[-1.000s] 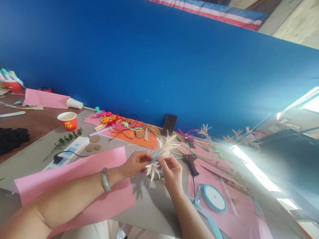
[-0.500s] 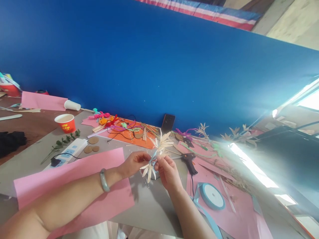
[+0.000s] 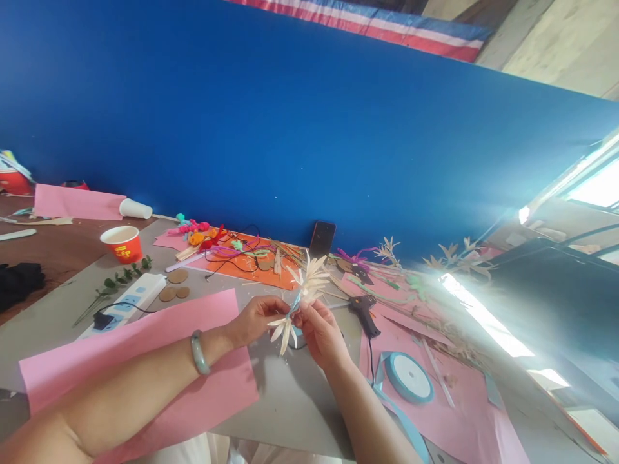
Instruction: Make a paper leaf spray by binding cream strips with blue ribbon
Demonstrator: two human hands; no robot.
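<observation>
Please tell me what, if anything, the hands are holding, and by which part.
The left hand and right hand pinch the pale flowers by the blue stem, between the upper and lower blooms.

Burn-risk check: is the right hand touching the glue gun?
Apart. The head view shows grey tabletop between the right hand and the glue gun.

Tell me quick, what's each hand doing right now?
Left hand: fingers pinched at the pale flower piece.
Right hand: closed on its blue-wrapped stem.
</observation>
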